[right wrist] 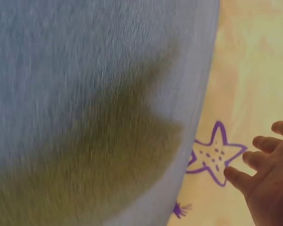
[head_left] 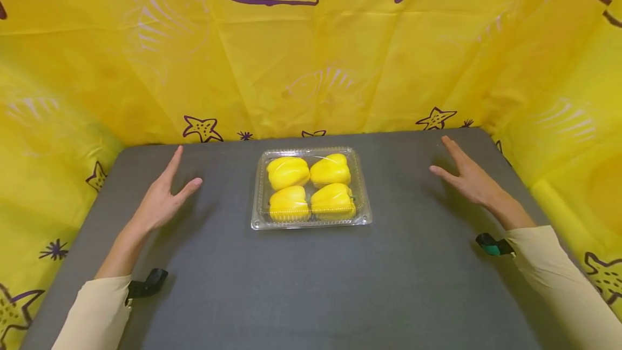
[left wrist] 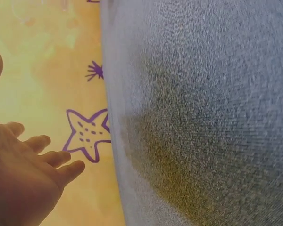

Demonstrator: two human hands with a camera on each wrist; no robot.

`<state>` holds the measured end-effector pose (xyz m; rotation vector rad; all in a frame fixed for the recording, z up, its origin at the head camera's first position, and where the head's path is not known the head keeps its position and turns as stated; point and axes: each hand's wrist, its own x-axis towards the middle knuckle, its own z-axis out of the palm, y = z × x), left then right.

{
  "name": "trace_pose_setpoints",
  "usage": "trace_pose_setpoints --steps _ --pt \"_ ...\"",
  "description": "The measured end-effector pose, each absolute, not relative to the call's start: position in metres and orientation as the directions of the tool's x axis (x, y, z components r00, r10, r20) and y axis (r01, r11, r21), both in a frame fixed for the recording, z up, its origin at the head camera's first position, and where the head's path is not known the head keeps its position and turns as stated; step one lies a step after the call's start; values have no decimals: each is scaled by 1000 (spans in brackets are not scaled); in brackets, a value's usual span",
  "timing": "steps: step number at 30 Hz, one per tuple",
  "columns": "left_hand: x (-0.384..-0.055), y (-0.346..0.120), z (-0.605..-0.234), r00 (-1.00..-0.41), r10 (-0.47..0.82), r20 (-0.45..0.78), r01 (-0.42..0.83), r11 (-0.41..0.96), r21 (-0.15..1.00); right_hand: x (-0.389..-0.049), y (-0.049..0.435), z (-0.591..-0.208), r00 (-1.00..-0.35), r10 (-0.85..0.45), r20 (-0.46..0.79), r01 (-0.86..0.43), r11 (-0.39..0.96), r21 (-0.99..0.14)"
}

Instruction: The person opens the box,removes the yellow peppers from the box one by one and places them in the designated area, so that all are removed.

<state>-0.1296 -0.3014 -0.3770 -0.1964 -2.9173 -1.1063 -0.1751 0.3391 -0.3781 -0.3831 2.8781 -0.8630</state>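
A clear plastic clamshell box (head_left: 311, 224) sits toward the back middle of the grey table, its lid down. Through the lid show several yellow bell peppers (head_left: 289, 173), set in two rows. My left hand (head_left: 162, 201) is held over the table to the left of the box, fingers straight and thumb spread, holding nothing. On the other side, my right hand (head_left: 468, 180) hovers to the right of the box with its fingers extended, also holding nothing. Each wrist view shows only its own hand, the left one (left wrist: 28, 174) and the right one (right wrist: 269, 174), above table and cloth.
The grey table (head_left: 311, 290) reaches back to a yellow cloth (head_left: 272, 69) printed with starfish and fish, which hangs behind it and along both sides. A dark strap (head_left: 148, 283) is on the left wrist, and another dark strap (head_left: 493, 244) is on the right.
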Motion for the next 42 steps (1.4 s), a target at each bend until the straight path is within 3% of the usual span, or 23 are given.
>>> trace_pose_setpoints --steps 8,16,28,42 --pt "-123 -294 -381 -987 158 40 128 596 793 -167 327 -379 -956 -294 6 -235 752 -616" --pt "-117 -285 -387 -971 208 121 201 427 882 -162 316 -383 -941 -331 66 -297 718 -630" --pt "-106 -266 -390 -962 243 126 208 347 915 -156 301 -391 -932 -355 79 -319 691 -649" --pt "-98 -254 -400 -947 273 169 238 244 940 -143 284 -396 -886 -398 239 -440 553 -708"
